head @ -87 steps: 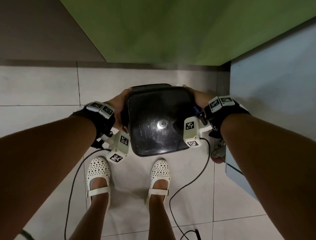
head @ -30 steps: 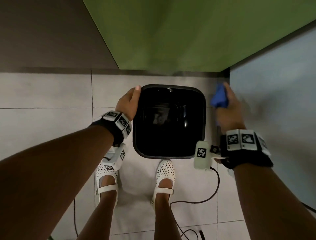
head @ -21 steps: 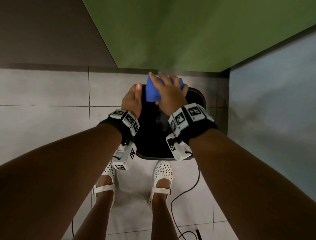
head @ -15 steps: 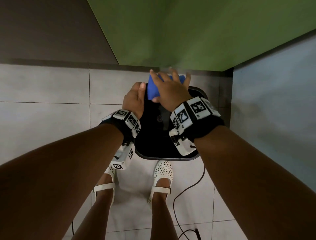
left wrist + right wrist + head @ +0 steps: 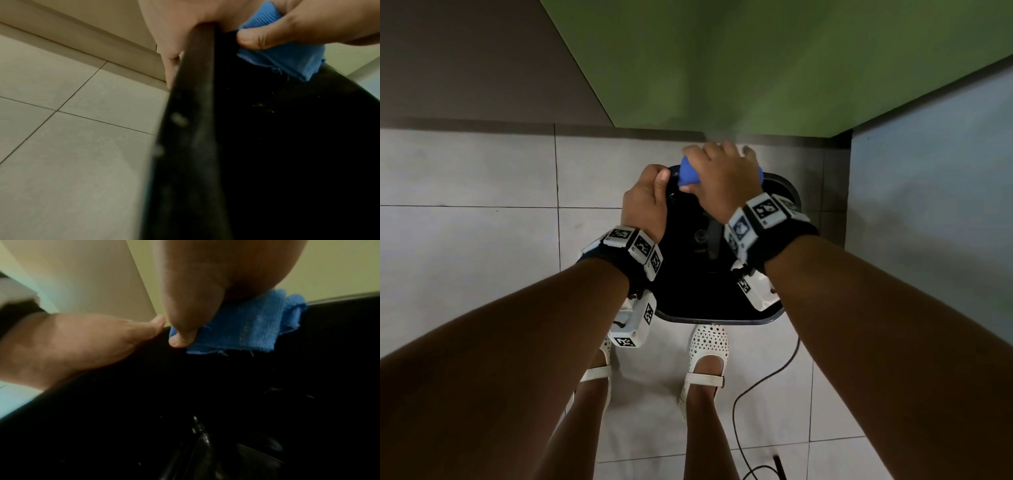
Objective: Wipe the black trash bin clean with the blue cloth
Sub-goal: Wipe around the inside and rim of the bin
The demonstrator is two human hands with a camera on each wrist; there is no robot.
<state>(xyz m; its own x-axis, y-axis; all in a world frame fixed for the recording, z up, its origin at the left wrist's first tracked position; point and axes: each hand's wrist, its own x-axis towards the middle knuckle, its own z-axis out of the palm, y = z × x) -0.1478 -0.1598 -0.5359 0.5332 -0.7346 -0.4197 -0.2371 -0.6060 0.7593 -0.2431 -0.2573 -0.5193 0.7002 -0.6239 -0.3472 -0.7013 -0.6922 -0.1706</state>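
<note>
Standing on the tiled floor [image 5: 482, 246], the black trash bin [image 5: 702, 274] is gripped at its left rim by the left hand [image 5: 645, 202]; the right hand [image 5: 722, 181] clutches the blue cloth [image 5: 688, 175] against the far rim.

You wore black wrist straps [image 5: 619, 263] bearing white square-coded marker blocks [image 5: 765, 209], white camera units [image 5: 635, 320] beneath, white perforated shoes [image 5: 710, 346], arms bare.

Dim, soft indoor light; wrist views blurred, wide-angle edges bent.
</note>
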